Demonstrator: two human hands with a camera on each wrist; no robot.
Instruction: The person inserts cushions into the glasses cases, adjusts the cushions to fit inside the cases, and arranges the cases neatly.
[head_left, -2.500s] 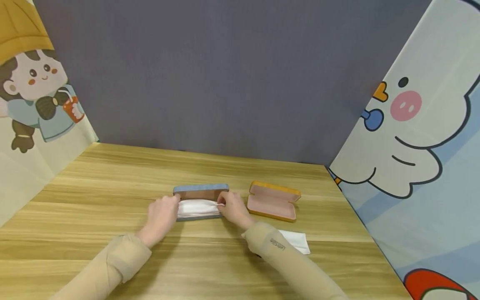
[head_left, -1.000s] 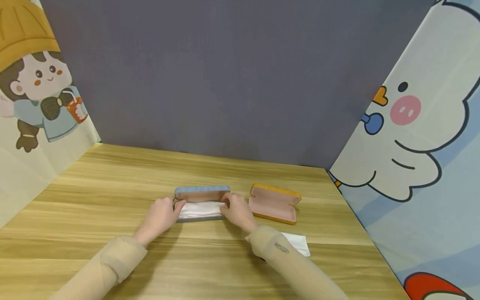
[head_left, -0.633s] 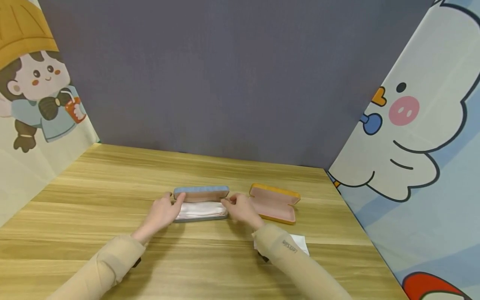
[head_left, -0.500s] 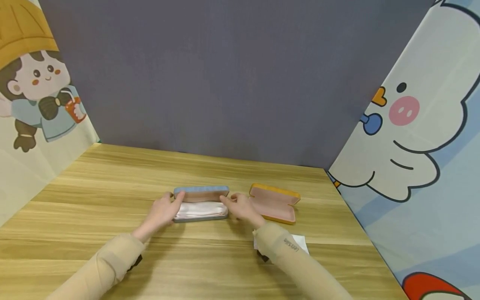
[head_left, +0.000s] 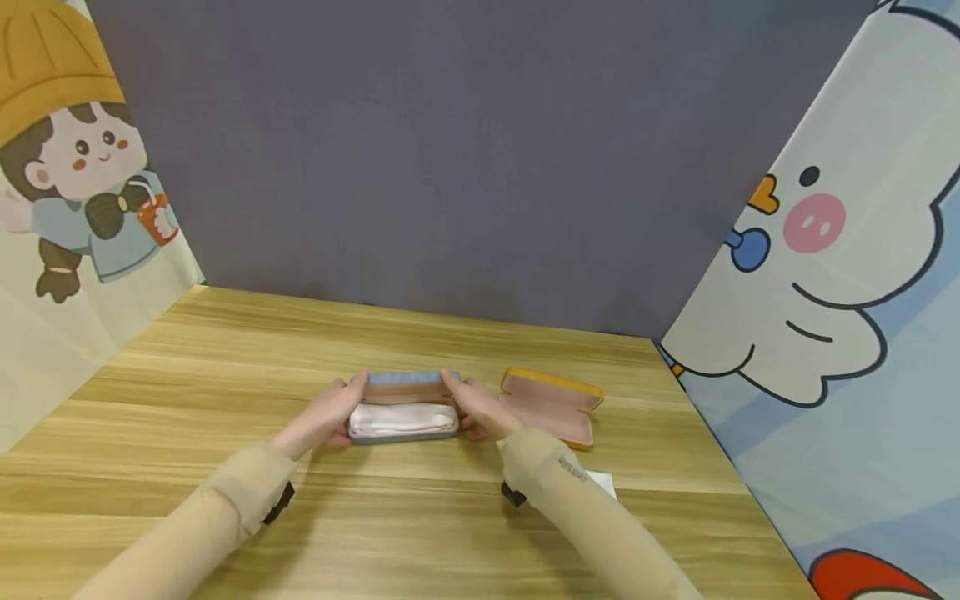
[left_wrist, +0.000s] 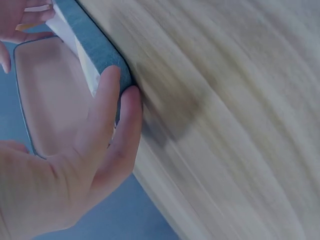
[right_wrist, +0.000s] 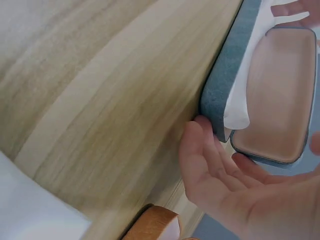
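Note:
An open blue glasses case lies on the table, its raised lid showing a pinkish lining. White folded cloth fills its base. My left hand holds the case's left end, thumb up along the lid and fingers at the base; in the left wrist view two fingertips meet the base's corner. At the opposite end is my right hand, its thumb against the lid. Fingers of that hand touch the base's corner in the right wrist view.
Just right of my right hand stands an open, empty orange glasses case with pink lining. A white cloth lies nearer me, partly hidden by my right sleeve. A grey panel rises behind the wooden table.
My right hand has let go of the white cloth, which now lies flatter inside the base. Both hands have moved to the blue case's ends, thumbs up on the lid.

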